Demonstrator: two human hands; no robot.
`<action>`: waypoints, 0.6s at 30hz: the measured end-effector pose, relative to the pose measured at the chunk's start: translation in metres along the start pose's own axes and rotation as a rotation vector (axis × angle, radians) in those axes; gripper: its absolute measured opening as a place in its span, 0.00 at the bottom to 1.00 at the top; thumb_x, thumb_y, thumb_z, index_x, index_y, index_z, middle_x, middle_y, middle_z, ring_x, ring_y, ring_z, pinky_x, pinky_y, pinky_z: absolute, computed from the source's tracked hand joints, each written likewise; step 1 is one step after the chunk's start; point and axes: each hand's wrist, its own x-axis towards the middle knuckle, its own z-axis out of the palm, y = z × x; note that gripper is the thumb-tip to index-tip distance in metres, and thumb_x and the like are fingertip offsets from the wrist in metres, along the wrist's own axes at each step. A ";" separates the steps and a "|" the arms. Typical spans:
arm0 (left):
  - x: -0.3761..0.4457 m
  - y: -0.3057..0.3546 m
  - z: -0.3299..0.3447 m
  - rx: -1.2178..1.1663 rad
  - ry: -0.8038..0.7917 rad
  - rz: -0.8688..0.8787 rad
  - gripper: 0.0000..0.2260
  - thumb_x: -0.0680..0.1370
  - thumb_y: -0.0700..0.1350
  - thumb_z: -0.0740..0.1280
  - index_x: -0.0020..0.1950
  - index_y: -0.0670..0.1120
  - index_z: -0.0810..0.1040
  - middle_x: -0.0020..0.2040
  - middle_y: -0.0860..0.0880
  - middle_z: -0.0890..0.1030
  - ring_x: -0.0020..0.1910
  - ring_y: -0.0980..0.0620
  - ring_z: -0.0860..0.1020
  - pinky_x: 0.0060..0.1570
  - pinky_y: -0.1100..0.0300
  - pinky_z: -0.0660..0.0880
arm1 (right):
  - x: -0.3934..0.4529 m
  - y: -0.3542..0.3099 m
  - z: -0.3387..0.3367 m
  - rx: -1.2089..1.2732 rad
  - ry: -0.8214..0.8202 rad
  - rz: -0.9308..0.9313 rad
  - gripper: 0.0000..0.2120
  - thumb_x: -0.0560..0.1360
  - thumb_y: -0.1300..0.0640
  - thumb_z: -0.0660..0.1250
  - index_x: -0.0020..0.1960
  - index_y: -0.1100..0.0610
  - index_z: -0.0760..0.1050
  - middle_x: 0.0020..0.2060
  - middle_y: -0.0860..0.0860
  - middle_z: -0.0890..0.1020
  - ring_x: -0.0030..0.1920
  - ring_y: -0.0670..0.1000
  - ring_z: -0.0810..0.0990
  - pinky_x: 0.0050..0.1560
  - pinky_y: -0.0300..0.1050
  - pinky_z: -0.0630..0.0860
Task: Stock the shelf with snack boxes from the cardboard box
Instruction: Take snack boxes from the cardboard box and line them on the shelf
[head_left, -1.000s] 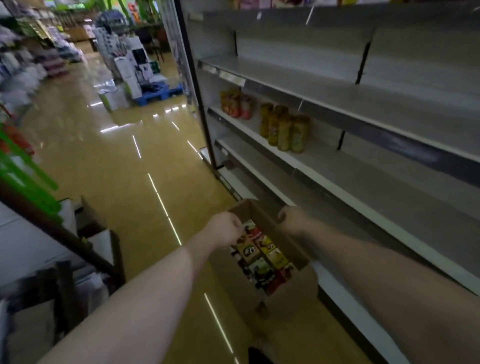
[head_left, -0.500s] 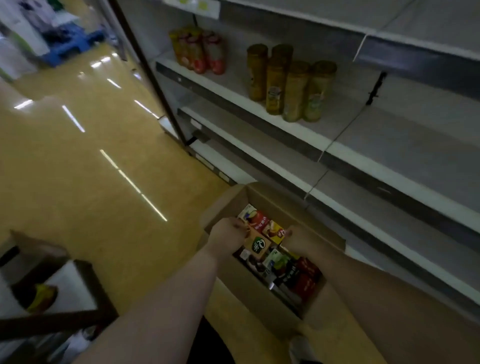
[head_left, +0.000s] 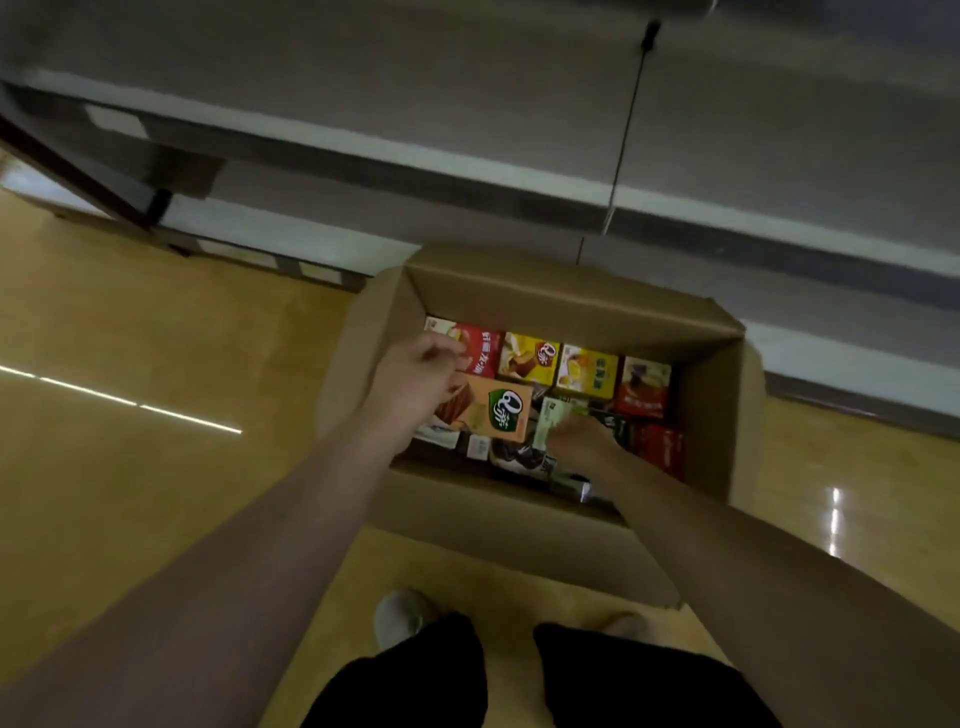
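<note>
- The cardboard box sits open on the yellow floor, just in front of the grey shelf, with its flaps up.
- Inside it, snack boxes are packed close together: a red box, a yellow box, another yellow one and a dark red one line the far side.
- The left hand is inside the cardboard box at its left wall, fingers curled round one end of an orange box, which is tilted above the others.
- The right hand is lower in the cardboard box, just right of the orange box, fingers curled onto a pale green box; how firm the grip is I cannot tell.
- Darker packs near the right hand are too dim to make out.
- Both bare forearms reach down from the bottom corners; dark trouser legs and a shoe show below the cardboard box.
</note>
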 end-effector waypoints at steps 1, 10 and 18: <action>0.016 -0.017 0.006 -0.004 -0.014 -0.019 0.07 0.81 0.43 0.62 0.47 0.51 0.78 0.50 0.50 0.82 0.48 0.54 0.81 0.53 0.56 0.79 | 0.020 0.006 0.012 0.082 -0.020 0.044 0.15 0.78 0.62 0.61 0.34 0.51 0.66 0.37 0.51 0.73 0.36 0.48 0.71 0.37 0.39 0.70; 0.125 -0.139 0.058 -0.180 -0.026 -0.241 0.05 0.80 0.39 0.65 0.52 0.47 0.77 0.56 0.44 0.78 0.56 0.49 0.77 0.47 0.59 0.77 | 0.189 0.032 0.095 0.568 -0.039 0.178 0.19 0.77 0.60 0.66 0.66 0.64 0.70 0.58 0.61 0.76 0.52 0.61 0.77 0.46 0.51 0.78; 0.176 -0.159 0.084 -0.401 -0.106 -0.290 0.17 0.79 0.40 0.66 0.67 0.41 0.70 0.65 0.42 0.76 0.58 0.48 0.76 0.56 0.55 0.74 | 0.262 0.054 0.120 0.565 -0.076 0.033 0.31 0.71 0.57 0.72 0.70 0.62 0.67 0.63 0.62 0.77 0.57 0.63 0.79 0.54 0.64 0.78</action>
